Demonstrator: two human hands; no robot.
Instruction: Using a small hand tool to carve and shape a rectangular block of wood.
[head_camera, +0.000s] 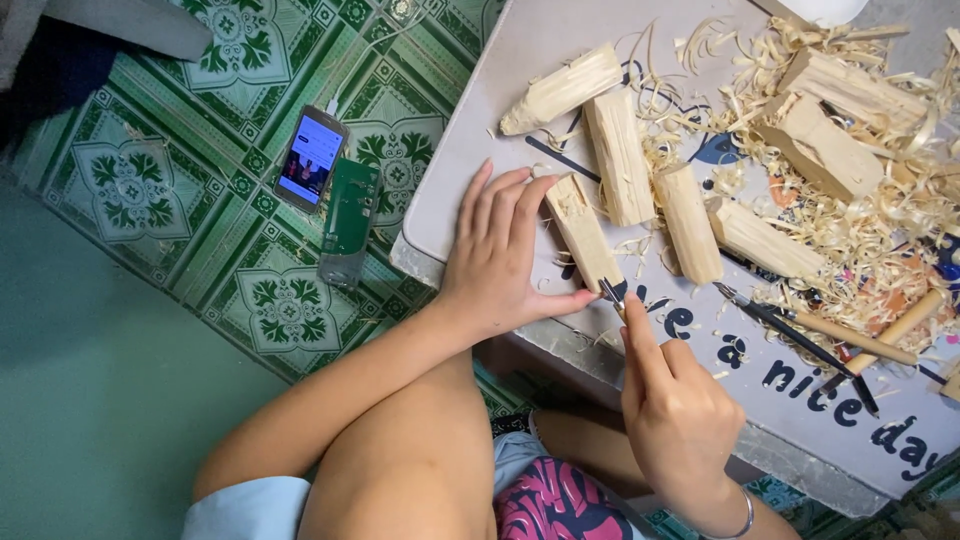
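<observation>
Right hand (672, 405) pinched a small carving tool (611, 294), tip against the near end of a pale wood block (583, 232) on the table (470, 140). Left hand (497, 255) lay flat, fingers spread, steadying that block. Shavings (880, 215) nearby; phone (310, 158) on floor.

Left hand (500, 255): bare, no ring or watch visible; forearm uncovered up to a short pale blue sleeve (245, 508) at the upper arm; right hand (675, 415): bare, with a thin silver bangle (738, 527) around the wrist; legs bare at the knee; shorts (550, 505) in dark fabric with a pink leaf pattern.
</observation>
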